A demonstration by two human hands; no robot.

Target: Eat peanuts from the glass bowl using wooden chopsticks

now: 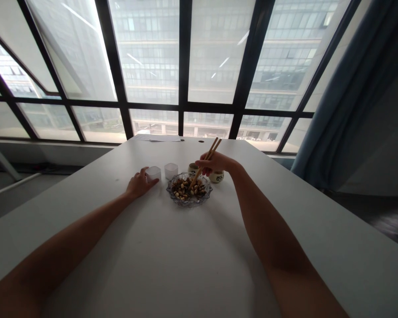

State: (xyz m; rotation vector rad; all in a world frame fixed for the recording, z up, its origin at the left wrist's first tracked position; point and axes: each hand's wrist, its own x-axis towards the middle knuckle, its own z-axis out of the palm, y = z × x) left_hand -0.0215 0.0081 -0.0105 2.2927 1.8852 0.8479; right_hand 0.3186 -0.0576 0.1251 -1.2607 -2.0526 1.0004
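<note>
A clear scalloped glass bowl (189, 203) stands on the white table, filled with a mix of brown and pale nuts (182, 187). My right hand (214, 162) is closed around a pair of wooden chopsticks (209, 152), whose lower tips reach down among the nuts. To the left of the bowl, my left hand (142, 183) grips a small frosted white cup (153, 173) between thumb and fingers. Between that cup and the bowl stands a second frosted cup (171, 170). Behind the bowl are two small cream pots with dark markings, one pot (218, 177) partly under my right hand, the other pot (193, 168) partly hidden.
The white table (172, 265) runs up to a wall of dark-framed windows. Some white paper (157, 138) lies at its far edge, near two dark round holes. A blue curtain (338, 97) hangs on the right, and a pale metal bar (13, 185) is at the left.
</note>
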